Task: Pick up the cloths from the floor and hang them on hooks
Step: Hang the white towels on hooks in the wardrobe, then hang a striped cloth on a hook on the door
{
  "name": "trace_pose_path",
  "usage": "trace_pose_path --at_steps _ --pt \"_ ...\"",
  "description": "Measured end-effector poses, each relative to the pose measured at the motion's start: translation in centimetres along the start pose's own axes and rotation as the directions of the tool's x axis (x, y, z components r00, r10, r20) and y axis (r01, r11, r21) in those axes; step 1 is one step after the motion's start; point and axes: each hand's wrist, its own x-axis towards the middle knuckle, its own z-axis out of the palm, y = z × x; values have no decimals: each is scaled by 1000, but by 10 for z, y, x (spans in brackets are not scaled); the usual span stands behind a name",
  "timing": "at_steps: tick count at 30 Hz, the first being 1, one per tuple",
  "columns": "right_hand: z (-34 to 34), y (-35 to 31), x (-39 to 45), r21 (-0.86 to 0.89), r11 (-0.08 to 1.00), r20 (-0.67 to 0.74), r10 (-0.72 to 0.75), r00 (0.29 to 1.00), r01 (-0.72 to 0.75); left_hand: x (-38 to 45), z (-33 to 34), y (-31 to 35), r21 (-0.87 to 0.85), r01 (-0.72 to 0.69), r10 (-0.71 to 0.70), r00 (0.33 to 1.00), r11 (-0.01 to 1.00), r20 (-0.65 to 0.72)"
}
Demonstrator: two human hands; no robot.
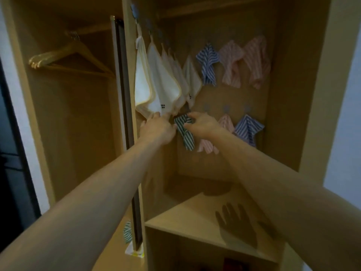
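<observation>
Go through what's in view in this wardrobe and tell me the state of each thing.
Green striped cloth: held by both hands at the back panel.
Left hand: grips the cloth's left edge.
Right hand: pinches its top.
White cloths: hanging.
Pink and blue striped cloths: hanging.
Wooden hangers: bare.

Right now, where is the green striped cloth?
In the head view, the green striped cloth hangs mid-frame against the wardrobe's back panel, held between both hands, below the white cloths and left of a pink striped cloth.
</observation>
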Motion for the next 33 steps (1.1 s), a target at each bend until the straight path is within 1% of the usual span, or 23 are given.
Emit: trace_pose_path --at_steps 3,6,9,11,14,18,24,26,29,31,33 --pt "1 12 -33 33 999 14 22 1000 -22 -27 10 21 -24 -21 21 1000 999 -2" --pt "-5 24 -67 57 998 33 38 999 -39 -53 18 45 -44 -20 21 999 999 35" --pt "-13 42 -107 128 990 23 50 998 -53 -85 29 71 -90 -4 11 997 996 81" --pt "-20 56 -133 143 985 21 90 996 -92 -112 36 90 -122 -3 16 995 993 102" --pt "-29 75 -174 134 984 69 107 992 -116 -152 44 116 -164 4 20 989 986 146" --pt "-39 97 -237 180 963 28 200 979 -202 -209 55 143 -220 18 22 984 975 178" --pt "-29 121 -340 111 943 53 309 950 -313 -316 78 171 -317 40 55 958 947 283" --pt "-23 131 -379 98 923 67 366 928 -371 -352 85 177 -343 45 76 941 938 330" --pt "-15 145 -435 84 877 124 462 878 -473 -394 92 181 -355 50 108 906 933 410" --pt "-13 153 -471 82 835 152 529 835 -544 -417 98 185 -346 44 127 880 937 457" --pt "-12 158 -505 78 785 141 601 786 -614 -438 104 191 -342 19 162 855 940 493"
